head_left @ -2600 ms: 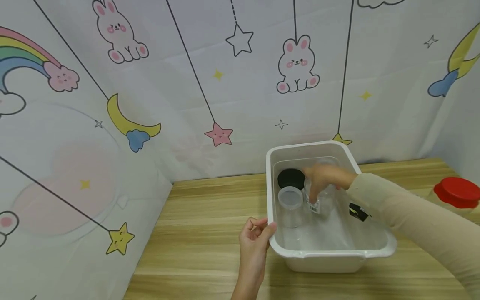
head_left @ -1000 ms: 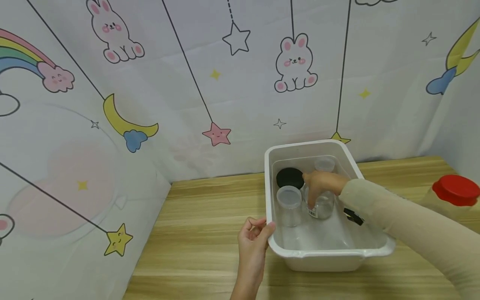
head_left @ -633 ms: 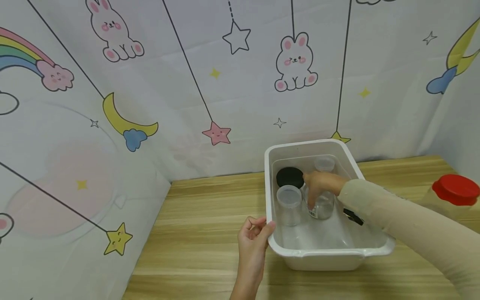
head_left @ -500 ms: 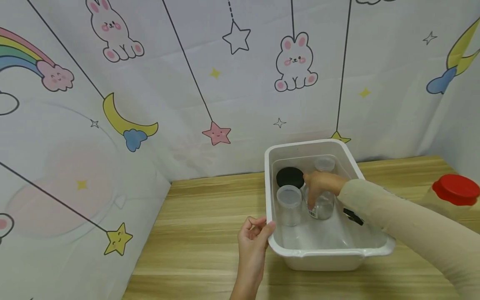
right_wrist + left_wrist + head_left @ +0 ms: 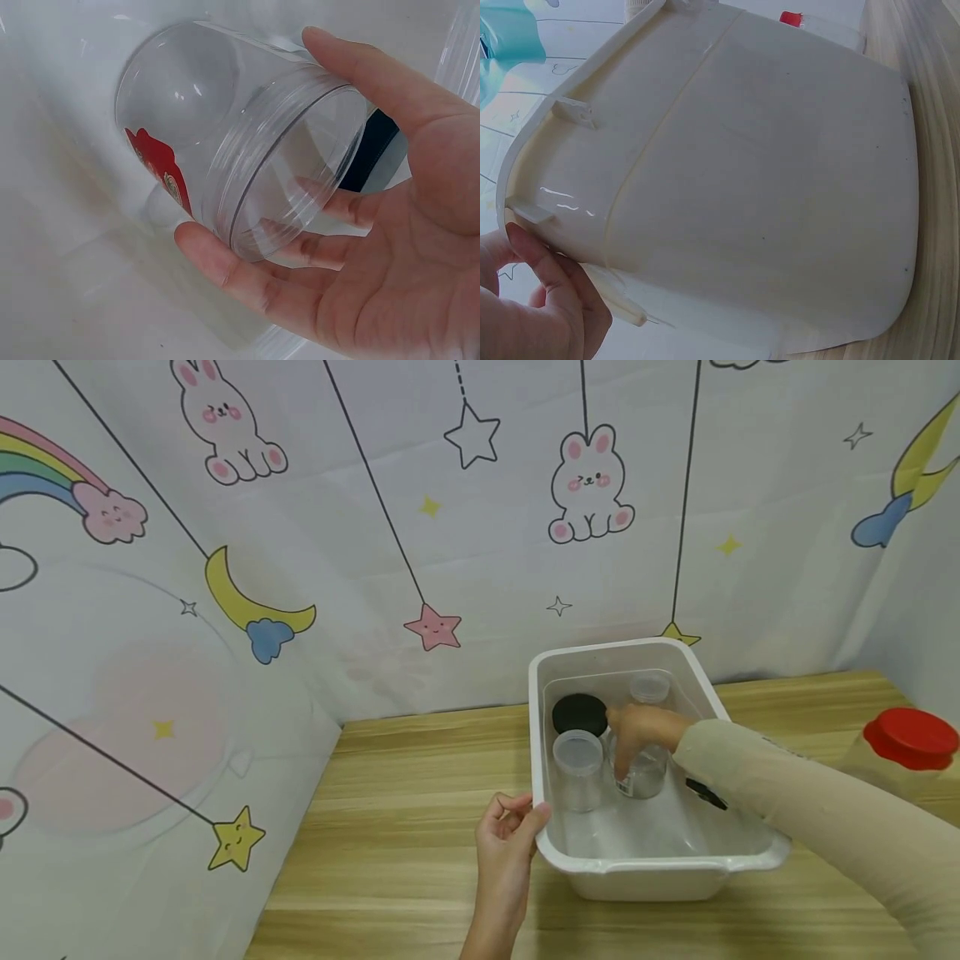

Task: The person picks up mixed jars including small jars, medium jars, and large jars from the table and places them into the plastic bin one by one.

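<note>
A white plastic tub (image 5: 611, 867) stands on the wooden table. My left hand (image 5: 504, 852) pinches its rim at the near left corner; in the left wrist view, the fingers (image 5: 555, 289) curl at the edge. Inside the tub, my right hand (image 5: 647, 731) holds a clear, lidless jar (image 5: 645, 779) from above. The right wrist view shows thumb and fingers spread round the mouth of the jar (image 5: 202, 112), which bears a red label (image 5: 161, 169). Beside it stand a jar with a black lid (image 5: 580, 716) and a clear container with a translucent lid (image 5: 579, 768).
Another clear container (image 5: 649, 687) is in the tub's far right corner. A clear jar with a red lid (image 5: 911, 739) stands on the table (image 5: 390, 827) to the right. A printed cloth (image 5: 480, 552) hangs behind and along the left side.
Since the earliest frame, the blurred right hand has steadied, and the lidless jar now shows plainly beneath it on the tub's floor. In the last half second almost nothing moves. The left hand stays put.
</note>
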`<state>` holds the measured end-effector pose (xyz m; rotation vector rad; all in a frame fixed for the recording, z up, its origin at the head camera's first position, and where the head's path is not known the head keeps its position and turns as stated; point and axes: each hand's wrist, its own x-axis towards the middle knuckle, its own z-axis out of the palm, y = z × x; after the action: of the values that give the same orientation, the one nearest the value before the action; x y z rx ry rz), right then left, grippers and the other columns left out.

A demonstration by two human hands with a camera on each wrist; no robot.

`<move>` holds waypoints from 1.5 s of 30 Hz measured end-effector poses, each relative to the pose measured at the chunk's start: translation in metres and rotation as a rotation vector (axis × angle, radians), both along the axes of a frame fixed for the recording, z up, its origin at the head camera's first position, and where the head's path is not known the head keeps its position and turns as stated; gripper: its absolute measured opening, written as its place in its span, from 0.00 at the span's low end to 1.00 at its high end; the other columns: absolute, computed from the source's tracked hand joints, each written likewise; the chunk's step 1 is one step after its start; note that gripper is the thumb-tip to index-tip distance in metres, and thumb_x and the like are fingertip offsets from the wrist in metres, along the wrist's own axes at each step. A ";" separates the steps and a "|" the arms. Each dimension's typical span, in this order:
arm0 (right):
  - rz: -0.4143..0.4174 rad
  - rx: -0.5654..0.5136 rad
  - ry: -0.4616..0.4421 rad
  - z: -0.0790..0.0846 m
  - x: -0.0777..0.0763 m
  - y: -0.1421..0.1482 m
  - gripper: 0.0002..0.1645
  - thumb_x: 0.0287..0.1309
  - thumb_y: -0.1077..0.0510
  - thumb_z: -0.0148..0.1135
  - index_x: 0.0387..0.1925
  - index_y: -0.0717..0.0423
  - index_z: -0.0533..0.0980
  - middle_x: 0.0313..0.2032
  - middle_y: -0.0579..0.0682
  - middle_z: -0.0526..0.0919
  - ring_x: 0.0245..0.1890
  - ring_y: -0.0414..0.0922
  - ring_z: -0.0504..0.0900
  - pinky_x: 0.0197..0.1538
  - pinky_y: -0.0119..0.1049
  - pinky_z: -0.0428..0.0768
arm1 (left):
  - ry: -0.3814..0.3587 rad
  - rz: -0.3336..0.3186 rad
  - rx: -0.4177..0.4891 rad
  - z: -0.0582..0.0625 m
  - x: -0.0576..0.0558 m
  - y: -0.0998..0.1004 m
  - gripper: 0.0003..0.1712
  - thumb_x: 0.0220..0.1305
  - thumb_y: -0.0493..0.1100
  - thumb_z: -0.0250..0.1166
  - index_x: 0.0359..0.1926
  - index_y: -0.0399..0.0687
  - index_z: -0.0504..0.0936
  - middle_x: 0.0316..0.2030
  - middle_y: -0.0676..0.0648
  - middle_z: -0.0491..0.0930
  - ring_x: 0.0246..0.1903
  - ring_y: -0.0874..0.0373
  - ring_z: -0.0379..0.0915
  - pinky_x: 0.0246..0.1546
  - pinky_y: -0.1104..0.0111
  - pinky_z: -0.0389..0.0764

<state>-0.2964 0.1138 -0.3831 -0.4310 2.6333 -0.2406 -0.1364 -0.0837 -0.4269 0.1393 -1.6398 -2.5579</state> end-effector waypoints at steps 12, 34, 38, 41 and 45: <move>-0.019 -0.001 -0.014 -0.001 0.001 -0.001 0.61 0.36 0.51 0.83 0.67 0.74 0.61 0.60 0.71 0.73 0.59 0.64 0.74 0.61 0.57 0.72 | 0.015 0.004 0.001 -0.001 0.001 0.000 0.09 0.58 0.27 0.65 0.38 0.35 0.74 0.33 0.48 0.78 0.35 0.60 0.76 0.38 0.70 0.83; 0.047 -0.018 0.039 0.011 0.005 0.001 0.59 0.38 0.51 0.82 0.64 0.77 0.60 0.55 0.72 0.76 0.55 0.64 0.76 0.58 0.56 0.75 | 0.025 -0.004 0.004 0.000 0.001 -0.001 0.09 0.59 0.27 0.65 0.38 0.35 0.74 0.32 0.47 0.78 0.35 0.60 0.77 0.36 0.70 0.82; 0.050 -0.021 0.036 0.017 0.006 0.000 0.59 0.41 0.51 0.81 0.65 0.78 0.59 0.55 0.73 0.75 0.56 0.65 0.76 0.58 0.56 0.74 | 0.023 0.001 0.003 -0.001 0.001 -0.002 0.09 0.59 0.28 0.66 0.38 0.35 0.74 0.32 0.47 0.78 0.35 0.60 0.77 0.36 0.71 0.82; 0.045 -0.027 0.040 0.020 0.007 0.000 0.57 0.43 0.52 0.80 0.65 0.77 0.59 0.56 0.73 0.75 0.57 0.65 0.75 0.60 0.57 0.73 | 0.020 -0.001 -0.002 0.000 0.001 -0.002 0.09 0.58 0.27 0.65 0.38 0.35 0.74 0.33 0.47 0.78 0.35 0.59 0.77 0.36 0.70 0.82; 0.043 -0.064 0.039 0.024 0.008 0.000 0.55 0.45 0.53 0.79 0.64 0.78 0.60 0.57 0.73 0.74 0.57 0.64 0.75 0.60 0.56 0.73 | 0.017 -0.003 -0.006 0.000 0.002 -0.002 0.09 0.59 0.26 0.64 0.38 0.35 0.73 0.34 0.47 0.79 0.36 0.59 0.77 0.38 0.69 0.83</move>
<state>-0.2884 0.1136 -0.3593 -0.5181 2.6574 -0.3062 -0.1345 -0.0855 -0.4268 0.1146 -1.6438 -2.5491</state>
